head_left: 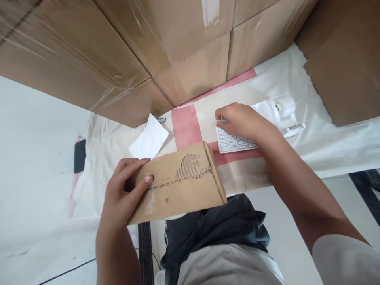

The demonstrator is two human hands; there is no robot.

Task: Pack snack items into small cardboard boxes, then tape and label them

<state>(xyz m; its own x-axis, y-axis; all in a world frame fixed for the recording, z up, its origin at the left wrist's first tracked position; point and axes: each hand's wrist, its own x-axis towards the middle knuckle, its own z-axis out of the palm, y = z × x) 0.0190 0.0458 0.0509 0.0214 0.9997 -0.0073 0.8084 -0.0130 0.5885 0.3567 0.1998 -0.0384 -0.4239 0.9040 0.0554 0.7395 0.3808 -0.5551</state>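
A small brown cardboard box (175,190) is gripped at its left end by my left hand (124,186), thumb on the upper face and fingers round the far edge. Part of its surface is torn, baring the corrugation. My right hand (237,120) is pinched over the upper left corner of a sheet of blue-outlined labels (234,142) on the cloth. Whether its fingertips hold the sheet itself or one label is hidden. Just behind that hand is a white handheld device (283,111) with a small display.
Large taped cartons (190,51) stand along the back, with a brown cardboard sheet (341,79) on the right. A white paper (151,138) lies on the red-and-white cloth (187,124), left of centre. A dark phone-like object (80,156) is at far left.
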